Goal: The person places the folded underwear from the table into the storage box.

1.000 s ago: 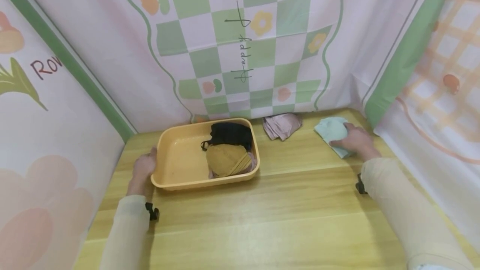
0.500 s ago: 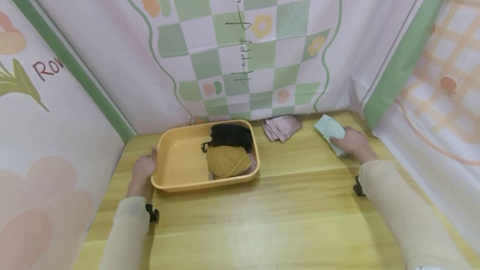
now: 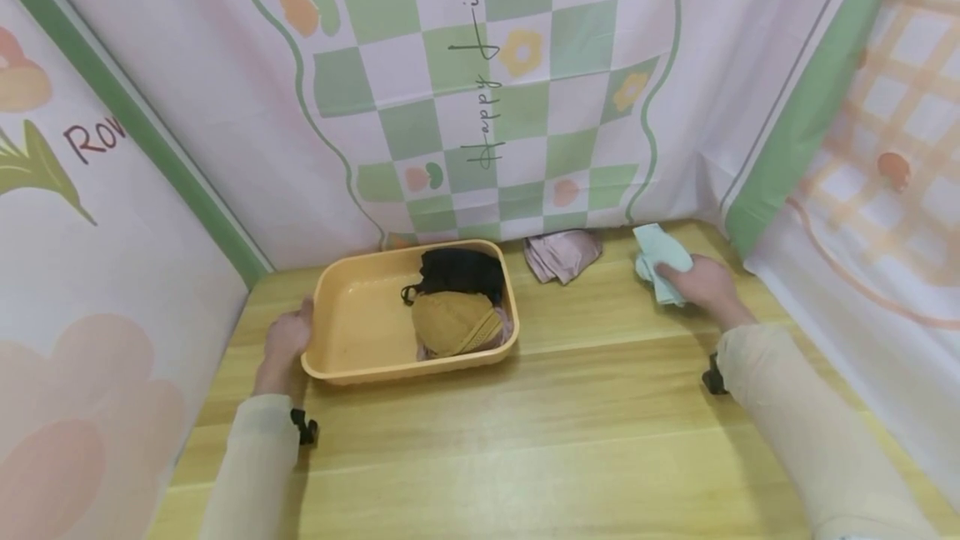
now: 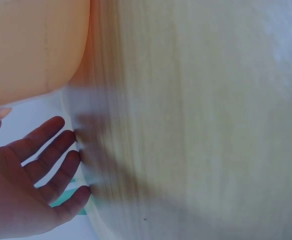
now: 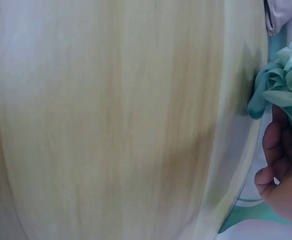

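In the head view my right hand (image 3: 707, 283) grips a mint-green folded garment (image 3: 666, 255) at the far right of the table. Its loose, bunched folds (image 5: 286, 80) show beyond my curled fingers in the right wrist view. My left hand (image 3: 288, 335) rests against the left end of a yellow plastic bin (image 3: 352, 371). Seen from the left wrist, the fingers (image 4: 50, 152) are spread and fairly straight, and the thumb is at the bin's edge. At the bin's right end lie a black garment (image 3: 461, 271) with a strap and a mustard garment (image 3: 452, 323), with some pink cloth beneath.
A folded pink garment (image 3: 562, 255) lies against the back curtain, between the bin and my right hand. Printed curtains (image 3: 480, 107) hang behind and on both sides of the wooden table (image 3: 480, 448).
My right hand has gathered up the mint-green garment, which was lying flatter and is now bunched and tilted up in the grip. My left hand and the bin have stayed put.
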Tool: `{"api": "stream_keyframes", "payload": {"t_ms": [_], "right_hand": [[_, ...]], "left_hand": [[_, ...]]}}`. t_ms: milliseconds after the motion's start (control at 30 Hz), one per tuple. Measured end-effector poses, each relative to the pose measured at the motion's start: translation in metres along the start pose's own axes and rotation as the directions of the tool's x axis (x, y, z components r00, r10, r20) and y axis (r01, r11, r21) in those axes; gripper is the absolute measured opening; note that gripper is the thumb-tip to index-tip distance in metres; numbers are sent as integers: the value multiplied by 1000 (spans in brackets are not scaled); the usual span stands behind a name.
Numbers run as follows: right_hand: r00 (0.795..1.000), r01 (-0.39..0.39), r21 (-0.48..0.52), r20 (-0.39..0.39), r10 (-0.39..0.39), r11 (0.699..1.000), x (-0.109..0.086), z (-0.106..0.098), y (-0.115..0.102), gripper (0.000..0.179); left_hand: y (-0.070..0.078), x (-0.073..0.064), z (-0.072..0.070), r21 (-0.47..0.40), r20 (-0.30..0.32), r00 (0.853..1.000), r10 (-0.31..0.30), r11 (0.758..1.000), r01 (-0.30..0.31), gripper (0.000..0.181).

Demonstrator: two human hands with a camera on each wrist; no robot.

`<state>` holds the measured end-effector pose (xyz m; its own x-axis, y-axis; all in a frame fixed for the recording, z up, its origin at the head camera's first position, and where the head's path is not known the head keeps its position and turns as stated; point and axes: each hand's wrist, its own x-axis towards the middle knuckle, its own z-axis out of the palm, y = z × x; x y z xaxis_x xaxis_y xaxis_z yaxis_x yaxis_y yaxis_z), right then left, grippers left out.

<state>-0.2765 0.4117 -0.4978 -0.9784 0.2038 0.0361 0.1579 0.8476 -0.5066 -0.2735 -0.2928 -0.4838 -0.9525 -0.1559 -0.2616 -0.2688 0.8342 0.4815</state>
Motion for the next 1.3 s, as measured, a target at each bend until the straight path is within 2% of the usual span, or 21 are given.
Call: {"api": "stream_keyframes", "payload": {"t_ms": [267, 667, 1000, 1300], "right_hand": [[1000, 7, 51, 14, -8, 999, -4, -2, -16, 85], [998, 66, 87, 13, -67, 994, -12, -2, -42, 79], [994, 112, 143, 3, -113, 983, -20, -4, -68, 75], [988, 152, 142, -18, -151, 978, -22, 0, -85, 70]], "left_hand": [[1, -2, -1, -7, -8, 1000, -1, 1000, 1, 94], [0, -1, -1, 10, 3, 1000, 1, 1000, -1, 95], [-1, 0, -1, 11, -15, 1000, 27, 1000, -26, 94], [-1, 1, 0, -2, -10, 1000, 17, 1000, -17, 94]]}}
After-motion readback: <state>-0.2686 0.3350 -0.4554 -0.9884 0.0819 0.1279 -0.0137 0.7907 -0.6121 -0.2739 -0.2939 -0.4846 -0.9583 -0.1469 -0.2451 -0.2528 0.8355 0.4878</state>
